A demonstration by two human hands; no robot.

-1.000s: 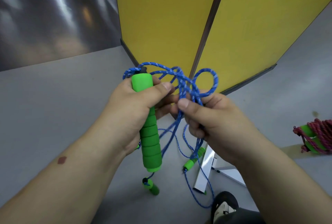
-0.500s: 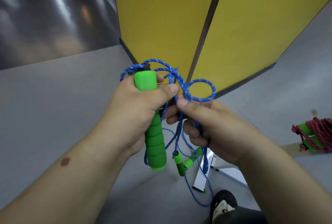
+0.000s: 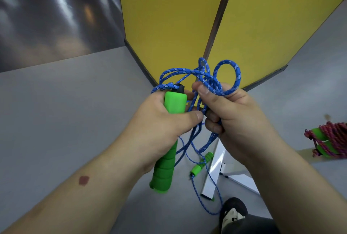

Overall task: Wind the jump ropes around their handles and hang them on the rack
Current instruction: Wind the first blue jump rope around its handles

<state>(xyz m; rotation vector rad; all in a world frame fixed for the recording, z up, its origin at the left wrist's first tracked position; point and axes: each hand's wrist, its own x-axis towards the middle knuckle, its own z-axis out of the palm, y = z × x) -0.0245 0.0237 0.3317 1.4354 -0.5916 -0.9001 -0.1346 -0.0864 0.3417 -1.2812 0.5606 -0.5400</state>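
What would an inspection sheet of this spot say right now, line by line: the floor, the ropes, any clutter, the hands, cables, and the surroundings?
Surface: grey floor, bare where visible.
Job's things: blue rope looped and tangled between both hands, its slack trailing to the floor; big green handle upright; second green handle dangling lower; red rope already wound on green handles, at the right edge.
Clutter: white metal frame on the floor; a shoe.
Hands: left hand grips the big green handle; right hand pinches the blue rope loops.
Cables: nothing seen.
Surroundings: yellow panels ahead; shiny dark wall on the left. Rack: cannot tell.
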